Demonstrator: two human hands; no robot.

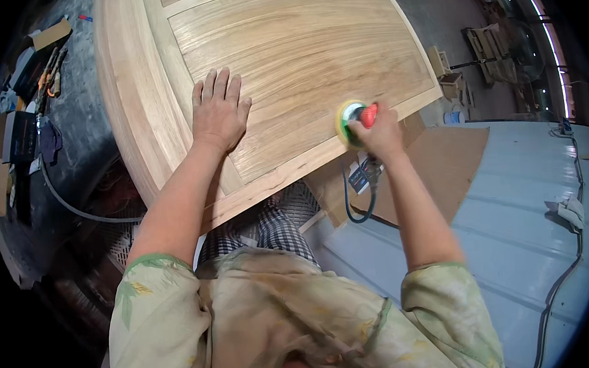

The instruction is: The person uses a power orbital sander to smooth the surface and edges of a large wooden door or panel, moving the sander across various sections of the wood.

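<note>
Head view.
Board: large pale-brown wooden frame-and-panel board [287, 70]; its near rail [274, 180] runs from 8 to 2 o'clock.
Left hand [220, 118]: lies flat on the board, fingers slightly spread, pointing to 12.
Right hand [382, 135]: blurred, wraps the red part of a round yellow-rimmed power sander [352, 116].
Sander position: over the board beside the near rail, at 3 o'clock from the left hand; the right hand is nearer, gripping it.
Surroundings: dark looping flexible hose [346, 195] at 6 o'clock from the sander; flat brown cardboard sheet [457, 167] at 4 o'clock from the right hand.
</note>
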